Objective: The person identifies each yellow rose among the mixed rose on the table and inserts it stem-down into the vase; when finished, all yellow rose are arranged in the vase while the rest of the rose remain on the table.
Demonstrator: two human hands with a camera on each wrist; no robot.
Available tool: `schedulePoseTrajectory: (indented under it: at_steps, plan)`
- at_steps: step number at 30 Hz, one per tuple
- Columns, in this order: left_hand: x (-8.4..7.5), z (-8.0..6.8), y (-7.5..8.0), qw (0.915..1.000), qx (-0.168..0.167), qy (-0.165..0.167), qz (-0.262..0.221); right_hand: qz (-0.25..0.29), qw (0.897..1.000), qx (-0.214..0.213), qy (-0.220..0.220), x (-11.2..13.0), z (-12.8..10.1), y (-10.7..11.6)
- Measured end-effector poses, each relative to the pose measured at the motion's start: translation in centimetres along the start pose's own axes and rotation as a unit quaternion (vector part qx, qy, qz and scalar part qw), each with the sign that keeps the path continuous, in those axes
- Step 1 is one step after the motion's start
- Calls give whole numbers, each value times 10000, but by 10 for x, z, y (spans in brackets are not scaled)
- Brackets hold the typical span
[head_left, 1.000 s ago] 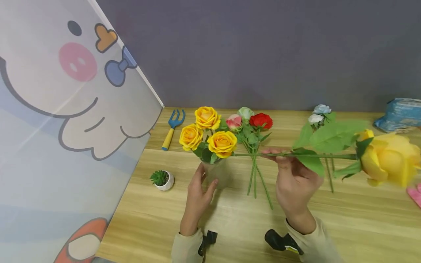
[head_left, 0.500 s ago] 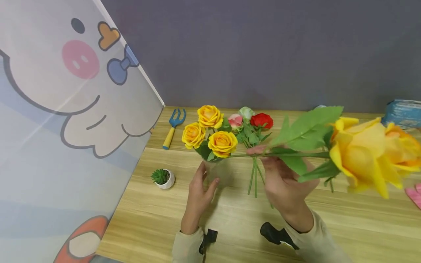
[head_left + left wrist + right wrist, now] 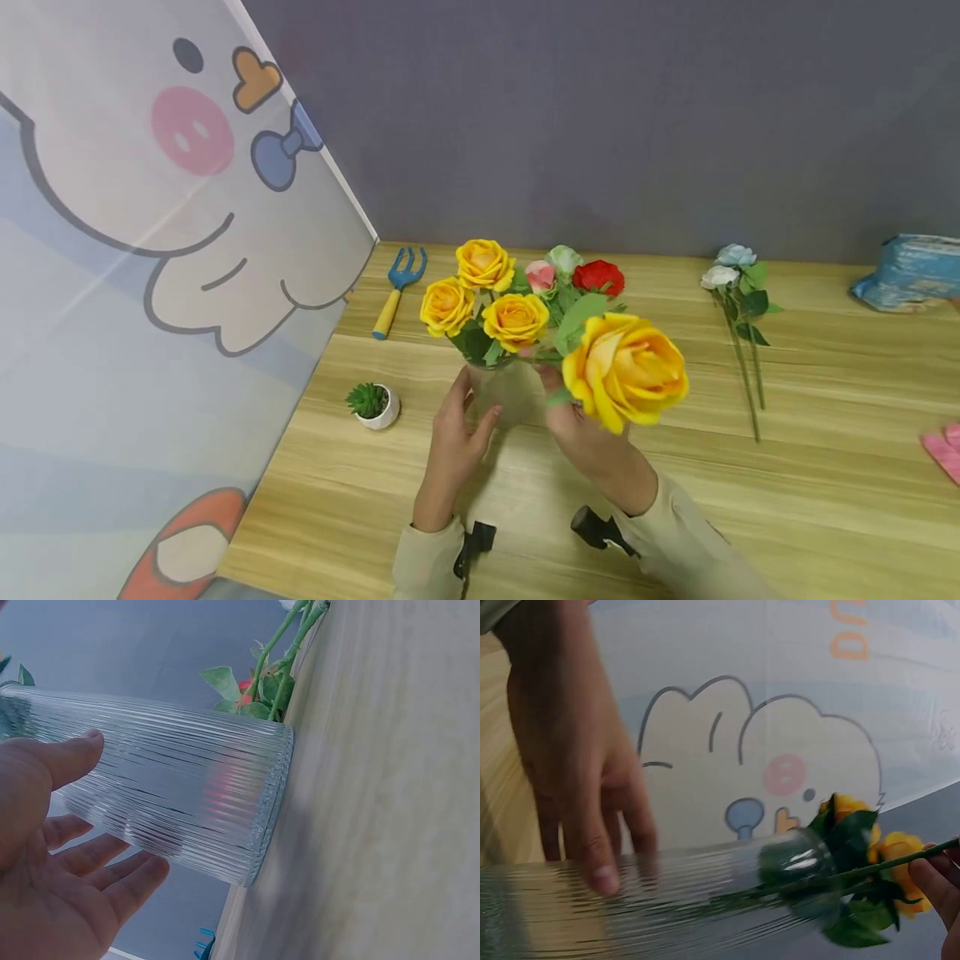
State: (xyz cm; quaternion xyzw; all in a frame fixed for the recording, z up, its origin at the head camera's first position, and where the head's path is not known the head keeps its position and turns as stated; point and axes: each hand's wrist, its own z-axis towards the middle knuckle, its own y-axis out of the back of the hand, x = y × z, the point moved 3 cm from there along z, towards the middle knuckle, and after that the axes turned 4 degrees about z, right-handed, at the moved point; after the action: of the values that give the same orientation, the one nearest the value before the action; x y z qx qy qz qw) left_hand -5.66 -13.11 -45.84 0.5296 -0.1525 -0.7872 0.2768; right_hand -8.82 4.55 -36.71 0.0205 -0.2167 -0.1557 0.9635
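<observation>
A ribbed clear glass vase (image 3: 512, 398) stands on the wooden table with several yellow roses (image 3: 516, 321) in it. My left hand (image 3: 452, 454) holds its side, thumb on one side and fingers on the other; the left wrist view shows this hand (image 3: 52, 847) loosely about the glass (image 3: 180, 780). Over the vase's right side, my right hand (image 3: 596, 450) pinches the stem of another yellow rose (image 3: 626, 371), whose bloom leans right and hides part of the hand. In the right wrist view that stem (image 3: 889, 864) runs through the vase mouth into the glass.
Behind the vase lie pink, pale green and red flowers (image 3: 597, 277). To the left are a blue-yellow hand fork (image 3: 393, 298) and a small potted succulent (image 3: 378, 408). White and blue flowers (image 3: 731, 271), a blue packet (image 3: 911, 273) and a pink item (image 3: 943, 450) lie to the right.
My right hand has moved left with the yellow rose, whose stem now reaches into the vase and whose bloom has swung in from the far right. The left hand stays at the vase.
</observation>
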Motion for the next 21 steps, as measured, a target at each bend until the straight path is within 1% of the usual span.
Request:
schedulePoseTrajectory:
  at_steps: [1, 2, 3, 4, 5, 6, 9, 10, 11, 16, 21]
  plan:
    - [0, 0, 0, 10000, -13, -6, 14, 615, 9978, -225, -137, 0, 6, -2]
    - [0, 1, -1, 10000, -19, -2, 15, 1136, 9916, -598, -151, 0, 10, -5]
    - [-1, 1, -1, 10000, -25, -5, 23, 1531, 9844, -831, -264, -1, 15, -6]
    - [-1, 1, -1, 10000, -30, 2, 22, 1800, 9791, -854, -417, -2, 20, -8]
    - [-1, 1, -1, 10000, -32, 16, 21, 1886, 9772, -831, -520, -4, 23, -9]
    - [-1, 1, -1, 10000, -29, 38, 13, 1817, 9788, -750, -568, -5, 26, -9]
    - [-2, 1, -1, 9999, 8, 98, -36, 1374, 9869, -537, -652, -9, 27, -9]
    - [-2, 1, -1, 9999, 19, 120, -52, 1345, 9876, -486, -653, -10, 28, -9]
    - [-3, 1, 0, 9999, 31, 143, -69, 1358, 9874, -461, -673, -10, 27, -9]
    - [-4, 2, 0, 9999, -7, 72, -84, 1778, 9803, -439, -732, -11, 28, -11]
    - [-4, 3, 0, 10000, -31, 16, -74, 1683, 9811, -397, -869, -13, 27, -13]
